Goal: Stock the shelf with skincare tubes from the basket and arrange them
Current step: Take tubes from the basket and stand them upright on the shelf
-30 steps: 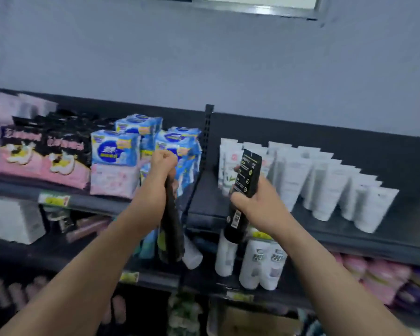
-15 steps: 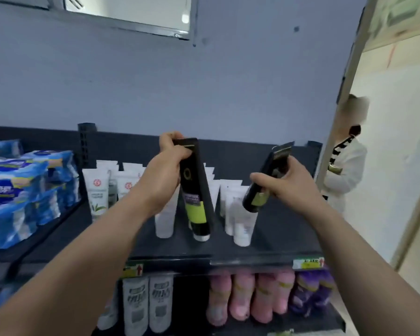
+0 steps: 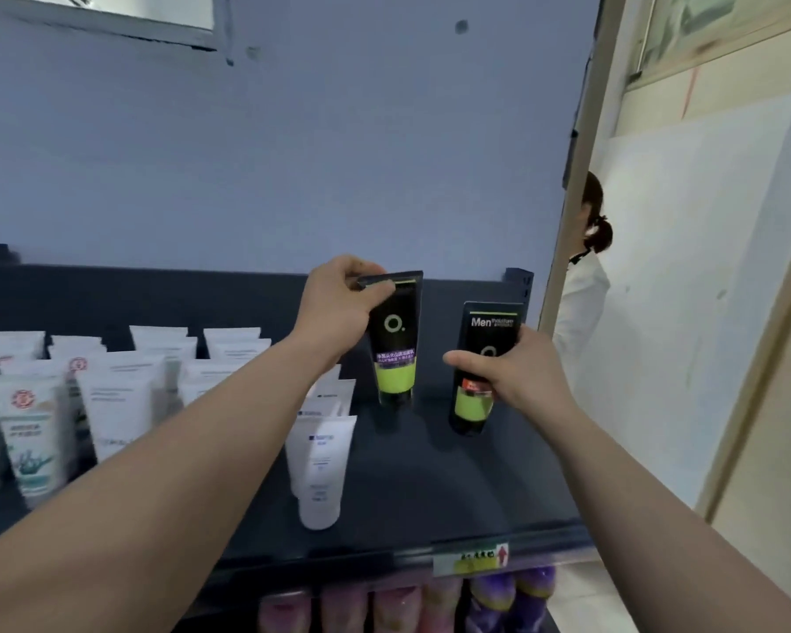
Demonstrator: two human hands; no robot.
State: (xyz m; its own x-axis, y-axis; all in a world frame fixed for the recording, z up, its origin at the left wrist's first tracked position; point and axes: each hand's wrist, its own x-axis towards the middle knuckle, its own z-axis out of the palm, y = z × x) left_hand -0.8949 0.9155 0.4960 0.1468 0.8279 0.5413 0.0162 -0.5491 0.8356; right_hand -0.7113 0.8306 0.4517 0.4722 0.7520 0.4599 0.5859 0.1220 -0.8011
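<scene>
Head view: both hands [image 3: 339, 308] now stand black tubes [image 3: 396, 340] on shelf [image 3: 430, 486].

The scene is being lit dimly and evenly, with a cool bluish cast lying over the wall [image 3: 339, 153]. The white panel [image 3: 686, 276] at right is being lit brightest. Straight lines are being bent toward the edges, and fine print is being softened by slight blur.
</scene>
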